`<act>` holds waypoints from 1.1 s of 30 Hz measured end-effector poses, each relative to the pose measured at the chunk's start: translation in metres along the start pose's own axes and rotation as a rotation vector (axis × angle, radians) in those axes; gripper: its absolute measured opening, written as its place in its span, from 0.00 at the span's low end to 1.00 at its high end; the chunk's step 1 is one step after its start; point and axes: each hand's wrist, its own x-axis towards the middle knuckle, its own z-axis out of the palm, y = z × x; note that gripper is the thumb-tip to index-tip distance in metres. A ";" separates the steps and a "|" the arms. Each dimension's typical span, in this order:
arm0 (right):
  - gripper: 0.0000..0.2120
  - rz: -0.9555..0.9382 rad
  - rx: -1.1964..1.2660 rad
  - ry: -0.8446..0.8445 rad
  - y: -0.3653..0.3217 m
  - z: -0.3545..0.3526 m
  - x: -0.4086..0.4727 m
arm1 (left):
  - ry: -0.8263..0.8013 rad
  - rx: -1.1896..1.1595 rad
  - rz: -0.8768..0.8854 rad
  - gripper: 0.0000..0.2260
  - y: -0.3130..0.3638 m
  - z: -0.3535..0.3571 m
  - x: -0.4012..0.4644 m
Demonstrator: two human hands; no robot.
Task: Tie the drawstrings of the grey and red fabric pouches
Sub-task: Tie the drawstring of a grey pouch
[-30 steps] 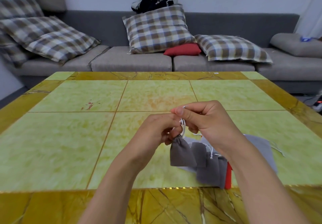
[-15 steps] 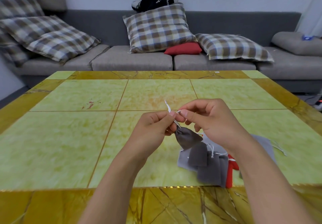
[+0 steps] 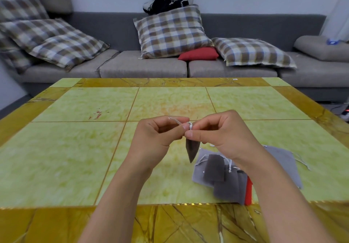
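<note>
A small dark grey pouch [image 3: 191, 149] hangs in the air by its white drawstring [image 3: 189, 125], seen edge-on. My left hand [image 3: 157, 136] pinches one end of the string, which sticks out over its fingers. My right hand [image 3: 222, 135] pinches the string at the pouch's neck, where it forms a small loop. Below my right wrist a pile of grey pouches [image 3: 221, 174] lies on the table, with a red pouch [image 3: 249, 192] showing at the pile's near edge.
The table [image 3: 75, 148] has a yellow-green tiled top with a brown marbled border. A larger light grey pouch [image 3: 283, 163] lies at the right of the pile. Behind the table stands a grey sofa [image 3: 143, 69] with checked cushions and a red one.
The held pouch has been lifted higher and turned edge-on. Both hands rose and moved a little away from me; the string is now looped between their fingertips.
</note>
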 end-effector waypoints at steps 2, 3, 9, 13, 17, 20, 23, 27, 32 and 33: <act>0.06 0.010 -0.002 0.046 -0.001 0.001 0.000 | -0.009 -0.043 0.007 0.05 0.001 0.000 -0.001; 0.06 0.016 -0.005 0.050 -0.002 0.002 0.001 | -0.017 -0.072 0.006 0.06 0.001 0.000 -0.001; 0.10 0.081 -0.019 0.053 -0.004 0.002 -0.001 | -0.075 -0.088 0.037 0.02 0.000 0.004 -0.002; 0.13 0.121 -0.010 0.065 -0.003 0.002 0.000 | -0.102 -0.032 0.103 0.05 0.002 0.005 -0.003; 0.16 0.126 -0.010 0.023 -0.004 0.003 0.001 | -0.042 0.014 0.183 0.05 0.001 0.006 -0.003; 0.16 0.137 0.089 -0.076 -0.001 -0.002 -0.001 | -0.031 0.006 0.225 0.06 0.002 0.006 -0.003; 0.14 0.173 0.290 -0.234 0.001 -0.008 -0.002 | 0.042 0.054 0.293 0.07 0.003 0.006 -0.002; 0.11 0.187 0.375 -0.145 0.004 -0.004 0.001 | 0.065 0.044 0.324 0.08 0.005 0.005 -0.003; 0.11 0.218 0.331 -0.135 0.005 -0.002 0.002 | 0.070 0.021 0.302 0.08 0.004 0.006 -0.002; 0.11 0.229 0.335 -0.142 0.005 -0.002 0.002 | 0.070 0.025 0.299 0.07 0.004 0.005 -0.002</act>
